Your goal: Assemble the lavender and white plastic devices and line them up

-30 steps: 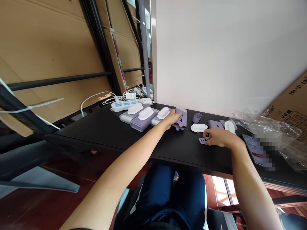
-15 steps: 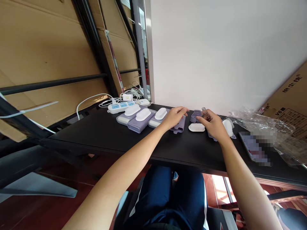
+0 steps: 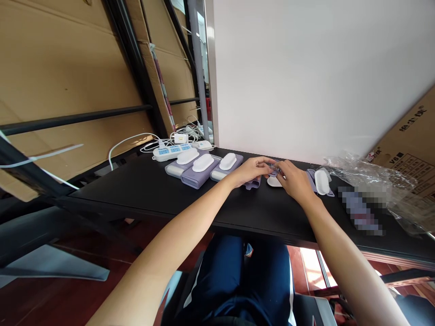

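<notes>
My left hand [image 3: 252, 171] and my right hand [image 3: 296, 180] meet above the back of the black table. Between their closed fingertips is a small dark metal coil spring [image 3: 273, 168], mostly covered by the fingers. A white oval brush head [image 3: 273, 181] lies under the hands, partly hidden by my right hand. Below my left hand a purple plastic case [image 3: 253, 184] shows its open end. The loose purple piece behind the fingers is largely hidden. To the right of my right hand, a white bristled brush [image 3: 322, 182] rests on a flat purple part.
Several purple-and-grey cases [image 3: 196, 179] topped with white oval brushes [image 3: 203, 162] sit left of my hands. Behind them are a white power strip [image 3: 172, 151] and cables. A phone [image 3: 360, 213], clear plastic wrap [image 3: 374, 176] and a cardboard box [image 3: 408, 136] are at right.
My right hand has moved left with the spring to meet my left hand, which has shifted slightly right. The spring is now between both hands' fingers, and the white brush at right is uncovered.
</notes>
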A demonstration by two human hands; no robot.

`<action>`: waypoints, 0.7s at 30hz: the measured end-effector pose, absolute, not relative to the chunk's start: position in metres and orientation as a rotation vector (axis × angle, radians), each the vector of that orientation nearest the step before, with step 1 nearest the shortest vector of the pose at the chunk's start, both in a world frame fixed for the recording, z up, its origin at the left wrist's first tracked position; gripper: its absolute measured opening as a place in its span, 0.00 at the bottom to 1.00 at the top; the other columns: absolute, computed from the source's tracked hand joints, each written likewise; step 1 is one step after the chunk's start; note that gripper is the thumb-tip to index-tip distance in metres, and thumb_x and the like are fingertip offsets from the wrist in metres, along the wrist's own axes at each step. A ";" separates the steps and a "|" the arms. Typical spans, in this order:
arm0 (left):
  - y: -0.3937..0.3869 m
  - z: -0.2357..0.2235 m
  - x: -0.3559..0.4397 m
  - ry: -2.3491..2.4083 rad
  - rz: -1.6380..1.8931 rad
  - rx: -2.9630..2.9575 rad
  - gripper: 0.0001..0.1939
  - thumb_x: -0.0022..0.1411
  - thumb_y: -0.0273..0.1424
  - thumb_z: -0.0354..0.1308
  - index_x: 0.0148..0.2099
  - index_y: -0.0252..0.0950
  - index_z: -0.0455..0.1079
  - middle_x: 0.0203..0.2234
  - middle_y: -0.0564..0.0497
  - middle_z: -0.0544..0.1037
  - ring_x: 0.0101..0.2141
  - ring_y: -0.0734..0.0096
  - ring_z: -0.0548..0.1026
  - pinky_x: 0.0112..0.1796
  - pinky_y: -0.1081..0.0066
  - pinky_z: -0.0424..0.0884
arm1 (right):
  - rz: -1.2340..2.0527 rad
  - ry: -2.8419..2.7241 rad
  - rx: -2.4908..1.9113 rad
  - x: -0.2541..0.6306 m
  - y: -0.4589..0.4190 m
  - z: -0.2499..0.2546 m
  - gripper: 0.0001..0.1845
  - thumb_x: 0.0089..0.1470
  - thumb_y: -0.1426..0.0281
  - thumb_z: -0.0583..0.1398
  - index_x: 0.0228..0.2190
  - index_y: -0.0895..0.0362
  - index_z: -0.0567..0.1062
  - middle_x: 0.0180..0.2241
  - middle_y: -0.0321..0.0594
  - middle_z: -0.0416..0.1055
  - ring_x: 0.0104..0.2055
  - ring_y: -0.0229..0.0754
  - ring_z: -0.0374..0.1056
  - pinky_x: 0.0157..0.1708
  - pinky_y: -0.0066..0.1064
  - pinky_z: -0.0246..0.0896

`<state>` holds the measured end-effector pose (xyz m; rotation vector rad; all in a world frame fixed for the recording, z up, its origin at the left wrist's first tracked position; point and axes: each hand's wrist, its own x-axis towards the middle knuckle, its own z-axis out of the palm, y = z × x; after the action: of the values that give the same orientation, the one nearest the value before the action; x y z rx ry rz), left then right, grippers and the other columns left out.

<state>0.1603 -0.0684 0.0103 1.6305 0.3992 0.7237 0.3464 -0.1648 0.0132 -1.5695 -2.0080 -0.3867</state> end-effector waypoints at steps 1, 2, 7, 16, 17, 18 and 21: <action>-0.068 0.009 0.161 0.397 0.765 1.617 0.30 0.55 0.38 0.72 0.58 0.35 0.71 0.32 0.52 0.77 0.35 0.71 0.77 0.29 0.75 0.65 | -0.299 -1.980 -1.520 0.347 -0.165 0.014 0.14 0.62 0.70 0.56 0.48 0.52 0.75 0.38 0.41 0.74 0.32 0.43 0.69 0.28 0.31 0.53; -0.067 0.008 0.162 0.405 0.813 1.606 0.31 0.56 0.36 0.71 0.60 0.36 0.70 0.32 0.53 0.76 0.35 0.72 0.77 0.31 0.75 0.66 | -0.199 -1.931 -1.463 0.347 -0.165 0.014 0.15 0.62 0.69 0.57 0.49 0.52 0.75 0.37 0.40 0.75 0.32 0.43 0.69 0.30 0.32 0.57; -0.064 0.010 0.163 0.586 0.962 1.659 0.21 0.63 0.30 0.63 0.58 0.33 0.71 0.32 0.54 0.75 0.30 0.77 0.73 0.35 0.73 0.69 | 0.085 -1.494 -1.200 0.357 -0.164 0.018 0.20 0.67 0.56 0.52 0.40 0.52 0.80 0.32 0.39 0.74 0.34 0.43 0.70 0.36 0.35 0.65; -0.073 0.007 0.161 0.638 0.957 1.960 0.13 0.69 0.42 0.54 0.46 0.38 0.68 0.22 0.58 0.74 0.22 0.73 0.74 0.26 0.75 0.66 | 0.422 -1.360 -1.165 0.354 -0.157 0.019 0.23 0.57 0.46 0.63 0.36 0.53 0.79 0.26 0.38 0.76 0.30 0.43 0.73 0.32 0.34 0.70; -0.074 0.007 0.160 0.656 0.957 1.987 0.13 0.69 0.42 0.53 0.47 0.38 0.67 0.20 0.58 0.75 0.22 0.72 0.75 0.25 0.75 0.66 | 0.438 -1.374 -1.168 0.352 -0.157 0.018 0.22 0.56 0.47 0.64 0.37 0.53 0.80 0.27 0.38 0.77 0.31 0.44 0.74 0.32 0.34 0.70; -0.075 0.007 0.160 0.671 0.958 2.014 0.13 0.70 0.42 0.53 0.47 0.39 0.66 0.20 0.58 0.75 0.23 0.71 0.76 0.25 0.75 0.66 | 0.452 -1.383 -1.173 0.351 -0.157 0.018 0.21 0.56 0.49 0.65 0.38 0.53 0.80 0.28 0.38 0.77 0.33 0.44 0.74 0.33 0.34 0.71; -0.077 0.008 0.160 0.681 0.959 2.058 0.14 0.70 0.42 0.52 0.50 0.39 0.66 0.19 0.58 0.75 0.25 0.70 0.77 0.26 0.75 0.66 | 0.478 -1.425 -1.193 0.349 -0.157 0.017 0.19 0.54 0.52 0.67 0.41 0.52 0.80 0.31 0.37 0.77 0.37 0.43 0.74 0.36 0.34 0.71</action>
<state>0.1598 -0.0773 0.0079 2.0579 0.6809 0.9586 0.3488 -0.1573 0.0169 -1.1931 -1.4254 0.4780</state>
